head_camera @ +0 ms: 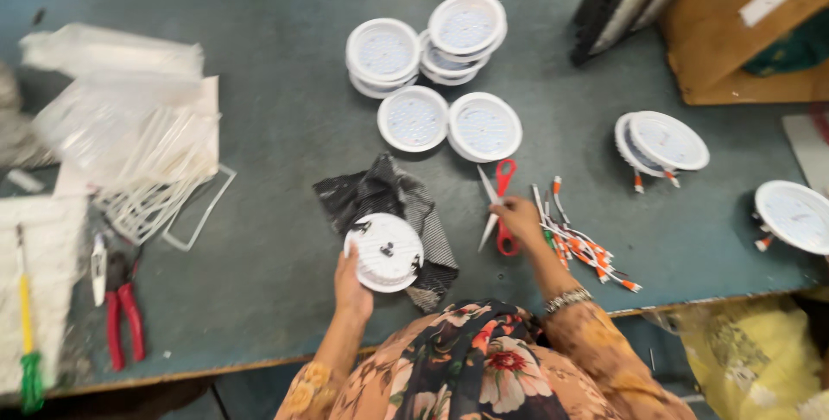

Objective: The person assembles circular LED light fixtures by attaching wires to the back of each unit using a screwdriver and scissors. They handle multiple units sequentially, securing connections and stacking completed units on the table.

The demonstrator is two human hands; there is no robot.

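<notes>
On bench: left hand grips light, rigid lamp disc by rim; right hand closes on scissors; likely scratch-prone.

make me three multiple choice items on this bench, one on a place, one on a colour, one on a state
1. Where are the pliers?
A. near the table's left end
B. by the wire pieces
C. on the black cloth

2. What colour are the scissors' handles?
A. green
B. red
C. black

3. What is the left hand doing?
A. lying flat on the table
B. holding a round white lamp
C. gripping the scissors

Key: 1 A, they lie left of everything else. 2 B, red loops show. 3 B, its fingers cup the lamp's edge.
</notes>
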